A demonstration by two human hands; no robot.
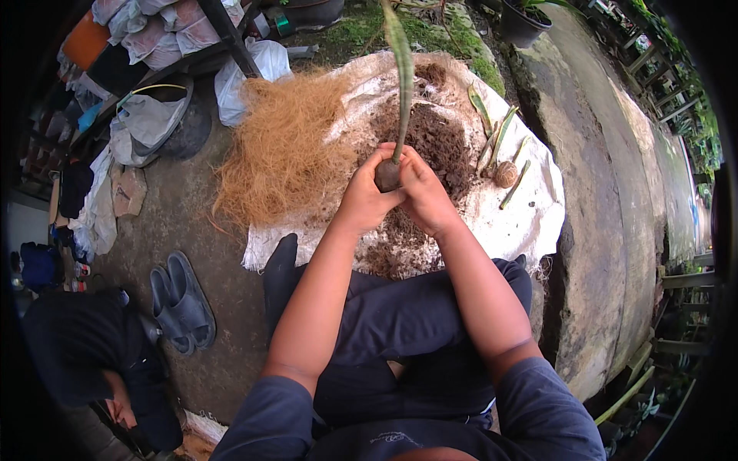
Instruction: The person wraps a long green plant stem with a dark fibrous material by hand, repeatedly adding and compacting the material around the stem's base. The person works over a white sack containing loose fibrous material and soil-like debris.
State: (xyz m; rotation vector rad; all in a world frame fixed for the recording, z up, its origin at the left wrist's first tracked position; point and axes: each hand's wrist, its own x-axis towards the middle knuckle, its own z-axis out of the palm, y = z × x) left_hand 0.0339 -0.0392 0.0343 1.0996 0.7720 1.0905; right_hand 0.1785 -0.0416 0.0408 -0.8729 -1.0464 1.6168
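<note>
Between my left hand and my right hand is a dark, rounded ball of soil, cupped by the fingers of both. A long green snake plant leaf stands up out of the ball. Beneath and behind my hands, dark soil is heaped on a white woven sack. Loose tan coconut fibre covers the sack's left side. To the right lie several cut green leaves and a fibre-wrapped ball.
Grey slide sandals rest on the concrete at left. Another person sits at lower left. A black basin, a white plastic bag and a rack of filled bags stand at upper left. A potted plant is at the top right.
</note>
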